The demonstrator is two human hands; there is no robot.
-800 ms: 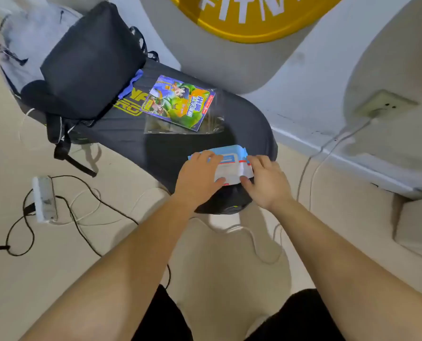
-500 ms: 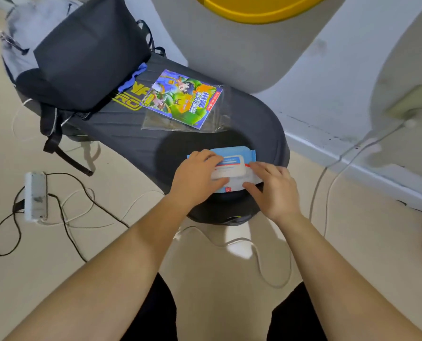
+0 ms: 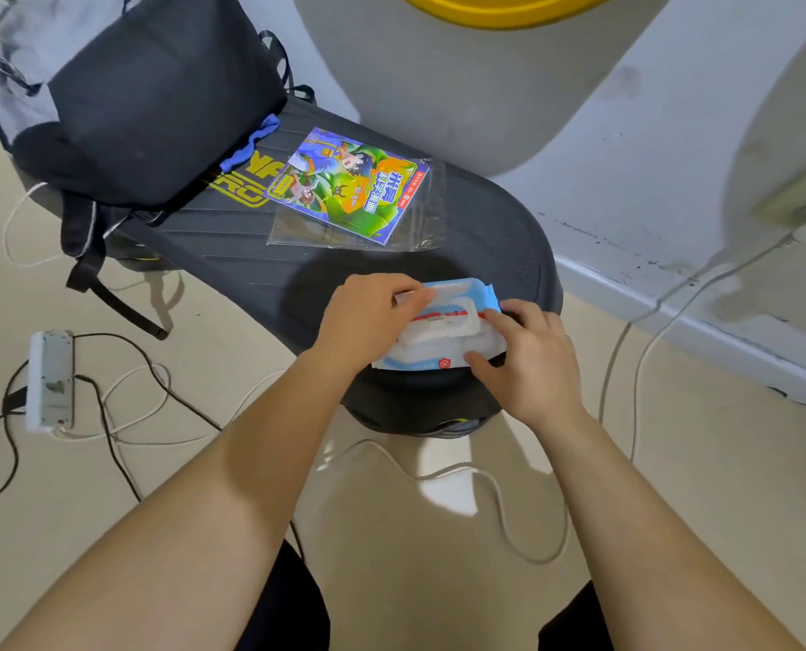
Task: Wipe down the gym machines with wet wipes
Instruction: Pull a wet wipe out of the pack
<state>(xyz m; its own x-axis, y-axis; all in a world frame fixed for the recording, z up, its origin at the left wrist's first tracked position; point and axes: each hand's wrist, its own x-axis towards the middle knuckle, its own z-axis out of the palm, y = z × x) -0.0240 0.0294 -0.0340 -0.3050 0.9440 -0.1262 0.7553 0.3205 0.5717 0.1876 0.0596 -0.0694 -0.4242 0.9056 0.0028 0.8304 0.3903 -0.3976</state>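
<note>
Left hand (image 3: 372, 317): palm down, fingers curled, pinching the pack (image 3: 443, 343) at its left end.
Right hand (image 3: 530, 364): thumb and forefinger grip its right end.

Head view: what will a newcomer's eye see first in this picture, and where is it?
First, the blue-and-white soft pack of wet wipes, held by the left hand and the right hand at the near end of the dark oval machine platform. Next, the bright comic book in a clear plastic sleeve lies mid-platform, with the black-and-grey backpack at the far left end.
</note>
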